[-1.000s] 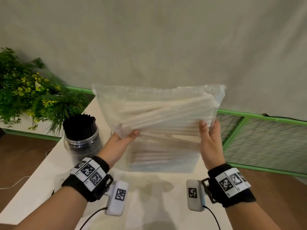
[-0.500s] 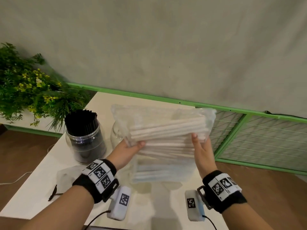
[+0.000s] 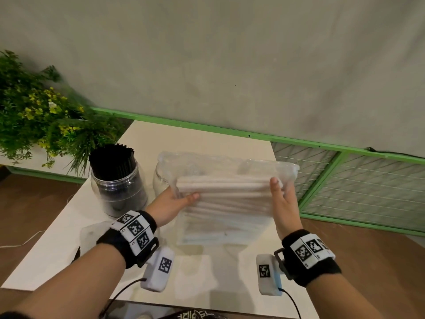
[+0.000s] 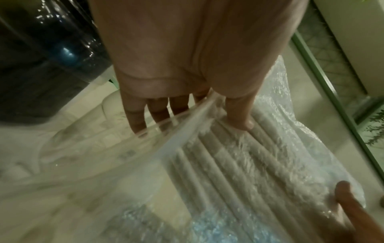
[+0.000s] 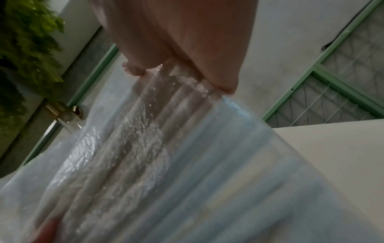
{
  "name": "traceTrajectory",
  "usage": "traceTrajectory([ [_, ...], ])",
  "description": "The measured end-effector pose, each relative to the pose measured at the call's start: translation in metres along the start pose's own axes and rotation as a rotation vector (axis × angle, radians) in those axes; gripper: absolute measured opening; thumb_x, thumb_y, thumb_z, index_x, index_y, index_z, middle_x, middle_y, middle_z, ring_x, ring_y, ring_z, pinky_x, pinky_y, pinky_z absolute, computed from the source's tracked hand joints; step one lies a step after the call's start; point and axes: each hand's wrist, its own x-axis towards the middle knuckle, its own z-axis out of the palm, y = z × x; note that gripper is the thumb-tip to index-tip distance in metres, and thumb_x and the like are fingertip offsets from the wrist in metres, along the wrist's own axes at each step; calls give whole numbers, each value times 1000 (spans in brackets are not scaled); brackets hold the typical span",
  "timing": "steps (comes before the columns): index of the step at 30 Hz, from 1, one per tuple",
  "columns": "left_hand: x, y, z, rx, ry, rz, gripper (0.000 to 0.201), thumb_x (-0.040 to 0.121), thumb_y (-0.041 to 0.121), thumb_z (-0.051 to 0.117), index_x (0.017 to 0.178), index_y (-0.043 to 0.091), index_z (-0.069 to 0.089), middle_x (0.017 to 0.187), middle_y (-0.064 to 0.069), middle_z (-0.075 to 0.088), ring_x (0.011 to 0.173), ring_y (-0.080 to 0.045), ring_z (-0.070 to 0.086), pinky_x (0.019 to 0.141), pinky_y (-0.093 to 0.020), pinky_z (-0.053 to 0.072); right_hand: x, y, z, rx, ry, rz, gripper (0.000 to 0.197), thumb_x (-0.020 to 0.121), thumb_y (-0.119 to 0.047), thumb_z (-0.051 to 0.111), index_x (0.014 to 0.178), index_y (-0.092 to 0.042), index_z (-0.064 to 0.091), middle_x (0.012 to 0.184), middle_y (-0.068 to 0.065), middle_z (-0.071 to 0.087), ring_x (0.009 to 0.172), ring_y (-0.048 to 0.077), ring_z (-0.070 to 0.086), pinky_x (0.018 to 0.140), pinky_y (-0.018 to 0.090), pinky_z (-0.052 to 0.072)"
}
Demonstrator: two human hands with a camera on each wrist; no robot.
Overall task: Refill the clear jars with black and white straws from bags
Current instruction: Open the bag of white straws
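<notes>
A clear plastic bag of white straws [image 3: 226,192] hangs above the white table [image 3: 207,139], held by both hands. My left hand [image 3: 177,200] pinches its left end, thumb on the front and fingers behind the plastic [image 4: 187,125]. My right hand [image 3: 280,196] grips the right end, thumb on the near side [image 5: 133,69]. The straws [image 4: 239,156] lie sideways inside the bag [image 5: 145,156]. A clear jar full of black straws [image 3: 117,180] stands at the left. A second clear jar [image 3: 161,178] stands behind the bag's left end, mostly hidden.
A leafy plant with yellow flowers [image 3: 39,116] sits left of the table. A green wire frame [image 3: 356,180] runs along the wall and right side. A crumpled clear bag [image 3: 92,231] lies on the table near my left wrist.
Both hands have brought the bag of white straws down from chest height toward the table, close to the jars. The head view has tilted downward.
</notes>
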Motion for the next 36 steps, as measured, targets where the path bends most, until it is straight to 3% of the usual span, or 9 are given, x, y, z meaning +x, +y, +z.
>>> traceTrajectory([
  [3,-2,4,-1,22,13,29,43,77,48,62,115,27,64,114,15,66,105,11,58,96,-14,41,4,-3,-3,44,50,4,57,84,-65,56,124,-25,59,125,-1,64,120,17,57,106,48,41],
  [5,1,1,-4,63,81,52,55,73,63,64,103,18,72,106,-1,72,100,-2,65,91,-18,47,8,-6,-5,54,93,5,50,88,-60,53,118,-22,64,119,1,67,115,20,60,103,48,44],
  [7,4,-3,-6,63,116,57,80,66,79,58,104,10,71,105,-13,71,103,-21,66,96,-35,46,12,-10,-7,52,127,-8,35,96,-48,45,111,-23,65,110,-2,69,109,17,63,97,38,49],
  [14,-5,16,-6,-92,123,87,48,77,78,42,111,48,56,113,23,63,106,-2,62,86,-30,46,22,-27,-12,59,192,-71,30,98,-46,40,99,-29,66,101,-3,67,101,16,63,86,36,50],
  [17,-4,20,-10,-106,138,101,46,86,71,38,123,48,52,123,20,59,117,-1,52,98,-33,44,24,-37,-14,78,194,-106,33,92,-52,46,96,-29,69,103,0,69,101,21,64,97,48,48],
  [22,-3,32,-12,-169,149,181,33,98,47,34,125,42,54,121,12,64,110,-7,61,97,-41,45,26,-44,-16,75,230,-161,26,98,-42,46,101,-28,69,105,-8,70,106,10,62,99,37,46],
  [26,-4,33,-10,-249,174,176,33,102,35,32,116,29,61,113,4,69,103,-17,65,92,-44,51,27,-38,-18,2,254,-186,33,93,-51,49,103,-27,69,110,11,65,107,28,61,99,53,47],
  [33,9,8,-17,64,256,22,24,99,29,45,92,33,68,97,7,59,87,-12,53,75,-31,46,28,-24,-17,-337,205,-150,22,100,-33,45,97,-25,65,90,-3,50,93,20,51,86,35,43],
  [36,7,9,-18,-121,292,59,19,97,19,50,93,22,69,88,1,58,77,-13,52,61,-23,50,24,-28,-21,-318,241,-234,24,99,-30,47,87,-20,65,84,0,46,79,13,46,69,22,38],
])
